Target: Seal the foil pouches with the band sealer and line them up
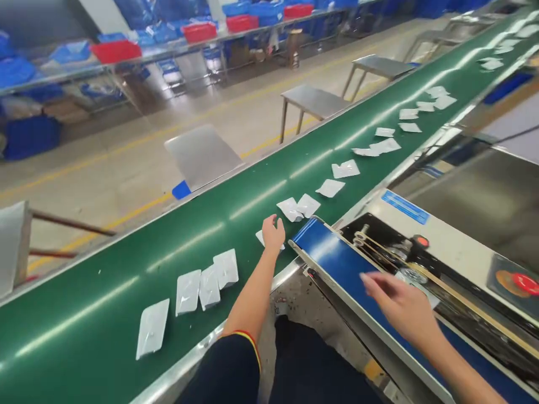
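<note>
The left hand [273, 234] sits over the green conveyor belt [105, 292], its fingers loosely spread and curled, pinching nothing, with a white foil pouch [261, 238] partly beneath it near the belt's right edge. The right hand [400, 300] is empty, its fingers spread and slightly blurred, above a narrow blue belt [332, 252] that runs just beside the green belt's right edge, in front of a steel machine [438, 224]. Toward the near end of the green belt, four white pouches [188, 292] lie flat in a tidy row, three close together and one set a little apart. Beyond the left hand, many more loose pouches [345, 168] trail along the belt's right edge toward the far end, among them an overlapping pair [298, 207] just past the fingers, and most lie skewed, not squared up like the nearer four.
</note>
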Demonstrator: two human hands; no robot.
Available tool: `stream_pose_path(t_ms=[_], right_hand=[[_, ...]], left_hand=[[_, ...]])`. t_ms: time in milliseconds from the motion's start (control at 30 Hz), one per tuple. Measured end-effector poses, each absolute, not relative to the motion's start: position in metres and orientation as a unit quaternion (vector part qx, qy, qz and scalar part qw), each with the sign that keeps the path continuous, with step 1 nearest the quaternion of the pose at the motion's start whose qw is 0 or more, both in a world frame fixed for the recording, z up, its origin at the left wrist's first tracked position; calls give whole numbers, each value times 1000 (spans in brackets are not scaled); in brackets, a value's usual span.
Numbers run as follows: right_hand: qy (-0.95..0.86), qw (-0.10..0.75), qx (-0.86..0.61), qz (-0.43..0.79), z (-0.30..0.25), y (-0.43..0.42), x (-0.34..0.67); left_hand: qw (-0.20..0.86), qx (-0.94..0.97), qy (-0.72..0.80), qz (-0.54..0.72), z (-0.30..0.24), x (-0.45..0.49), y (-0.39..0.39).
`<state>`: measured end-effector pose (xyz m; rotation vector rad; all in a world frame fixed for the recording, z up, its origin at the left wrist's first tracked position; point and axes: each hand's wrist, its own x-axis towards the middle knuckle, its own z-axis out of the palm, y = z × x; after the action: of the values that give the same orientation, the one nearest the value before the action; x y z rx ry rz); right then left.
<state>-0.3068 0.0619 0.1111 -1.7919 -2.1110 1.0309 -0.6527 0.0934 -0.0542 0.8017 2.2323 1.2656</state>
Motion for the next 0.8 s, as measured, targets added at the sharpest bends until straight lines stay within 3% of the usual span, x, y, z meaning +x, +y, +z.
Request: stream_pose_path(t_ms=[67, 200, 300, 500, 800], right_hand=[[-811, 54, -519, 265, 96, 128, -409], [-874, -186, -440, 93, 20, 221, -574], [-869, -316, -380, 34, -40, 249, -624], [-881, -347, -322, 5, -66, 235, -634], [-903, -373, -208, 38, -88, 106, -664]], left_hand=[[207, 275, 797, 496, -61, -646, 36], [233, 230, 794, 512, -74, -627, -104], [219, 177, 822, 495, -82, -623, -202], [110, 85, 882, 451, -85, -654, -320], [24, 76, 889, 450, -69, -724, -334]])
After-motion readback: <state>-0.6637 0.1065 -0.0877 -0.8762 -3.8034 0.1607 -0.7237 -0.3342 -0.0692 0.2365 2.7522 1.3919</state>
